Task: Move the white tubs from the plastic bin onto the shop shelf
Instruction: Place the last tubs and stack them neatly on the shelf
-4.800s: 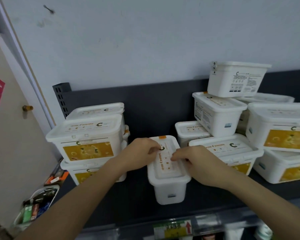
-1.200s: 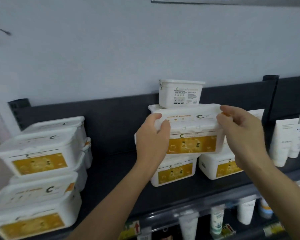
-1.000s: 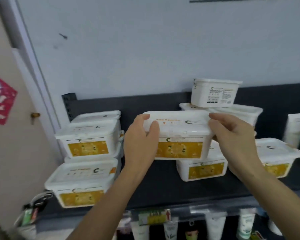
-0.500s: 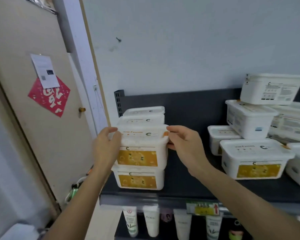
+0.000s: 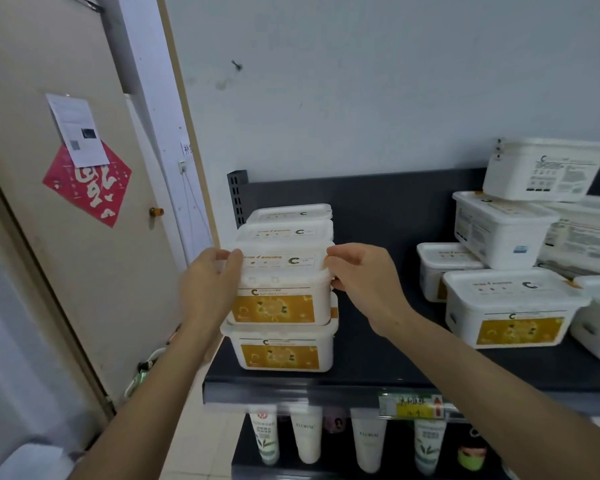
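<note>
I hold a white tub point(image 5: 281, 289) with a yellow label by both ends of its lid. My left hand point(image 5: 208, 289) grips its left end and my right hand point(image 5: 364, 282) grips its right end. The tub rests on another white tub point(image 5: 281, 348) at the left end of the dark shop shelf point(image 5: 378, 379). Two more tub lids point(image 5: 288, 223) show stacked just behind it. More white tubs point(image 5: 513, 306) are piled at the right of the shelf. The plastic bin is out of view.
A beige door point(image 5: 59, 237) with a red paper ornament stands to the left of the shelf. Tubes of cosmetics point(image 5: 305, 438) hang on the lower shelf under a yellow price tag point(image 5: 411, 407). The shelf's middle between the two tub piles is bare.
Both hands carried the tub from the right pile leftward and set it down on the front tub at the shelf's left end. Since half a second ago it has barely moved.
</note>
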